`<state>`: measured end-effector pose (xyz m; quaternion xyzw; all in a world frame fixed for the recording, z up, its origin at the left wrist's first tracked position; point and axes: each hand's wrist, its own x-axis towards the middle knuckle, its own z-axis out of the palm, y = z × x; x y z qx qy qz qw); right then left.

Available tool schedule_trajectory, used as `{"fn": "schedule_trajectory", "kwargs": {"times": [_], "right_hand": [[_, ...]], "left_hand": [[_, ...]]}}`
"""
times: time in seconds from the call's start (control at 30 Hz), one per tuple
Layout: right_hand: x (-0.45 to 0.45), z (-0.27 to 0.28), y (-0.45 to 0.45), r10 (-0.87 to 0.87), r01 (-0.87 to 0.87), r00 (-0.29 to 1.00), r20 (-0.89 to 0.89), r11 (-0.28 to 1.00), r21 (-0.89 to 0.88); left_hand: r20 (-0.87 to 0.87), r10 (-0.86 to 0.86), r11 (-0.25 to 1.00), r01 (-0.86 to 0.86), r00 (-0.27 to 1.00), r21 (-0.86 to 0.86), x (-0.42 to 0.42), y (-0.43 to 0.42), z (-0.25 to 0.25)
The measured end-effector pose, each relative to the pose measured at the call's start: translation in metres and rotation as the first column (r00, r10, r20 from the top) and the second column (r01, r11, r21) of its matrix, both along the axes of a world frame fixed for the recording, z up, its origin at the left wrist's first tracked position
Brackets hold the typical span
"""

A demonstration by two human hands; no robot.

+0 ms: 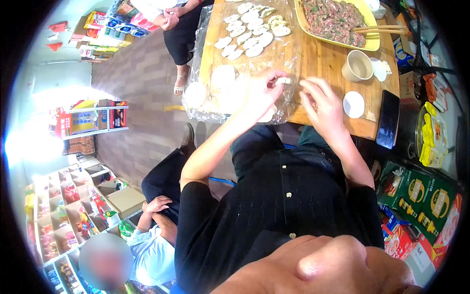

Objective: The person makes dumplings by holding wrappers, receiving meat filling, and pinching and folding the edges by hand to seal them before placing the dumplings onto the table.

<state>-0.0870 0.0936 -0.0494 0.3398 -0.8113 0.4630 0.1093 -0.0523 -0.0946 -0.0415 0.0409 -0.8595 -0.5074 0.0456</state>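
Note:
My left hand (pixel 264 94) pinches a small white dumpling (pixel 283 81) between thumb and fingers, over the clear plastic film at the table's edge. Just to the right hovers my right hand (pixel 320 104), its fingers loosely curved and apart, with nothing visible in them. Beyond the hands, several pale folded dumplings (pixel 253 29) lie in rows on the film. Round dough wrappers (pixel 223 76) rest left of my left hand, and another flat white disc (pixel 353 104) lies right of my right hand. Behind that disc stands a paper cup (pixel 357 66) with liquid inside.
A yellow tray (pixel 375 43) of minced filling stands at the far right of the wooden table (pixel 318 59), with chopsticks (pixel 379 30) across its rim. A phone (pixel 388 120) lies at the right edge. Two people sit to the left, near stocked shelves (pixel 98 120).

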Motion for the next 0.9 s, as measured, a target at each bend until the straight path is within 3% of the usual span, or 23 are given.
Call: {"fn": "schedule_trajectory", "kwargs": {"times": [0.03,0.07,0.17,0.37,0.43,0.53,0.9], "right_hand": [[-0.002,-0.003,0.003,-0.004,0.005,1.000,0.014,1.000,-0.022],[-0.005,-0.007,0.007,0.014,-0.014,1.000,-0.010,1.000,-0.005],[-0.009,-0.021,0.014,0.048,-0.048,0.998,-0.034,0.999,0.014],[-0.017,-0.042,0.022,0.080,-0.082,0.996,-0.037,0.995,-0.049],[-0.016,-0.044,0.022,0.129,-0.128,0.992,0.000,0.989,-0.072],[-0.017,-0.051,0.021,0.161,-0.158,0.987,0.012,0.980,-0.120],[-0.021,-0.051,0.020,0.191,-0.169,0.974,0.124,0.971,-0.167]], "left_hand": [[0.052,0.041,0.999,-0.039,0.998,-0.038,-0.014,-0.003,0.002],[-0.082,0.050,0.996,-0.057,0.995,-0.074,-0.030,-0.010,-0.013],[-0.209,0.082,0.976,-0.121,0.975,-0.182,-0.076,-0.021,-0.035],[-0.285,0.062,0.942,-0.150,0.957,-0.299,-0.125,-0.020,-0.056],[-0.393,-0.013,0.887,-0.170,0.919,-0.429,-0.130,-0.019,-0.059],[-0.402,-0.022,0.819,-0.214,0.915,-0.533,-0.135,-0.022,-0.062],[-0.285,-0.040,0.850,-0.117,0.958,-0.513,-0.134,-0.023,-0.054]]}}
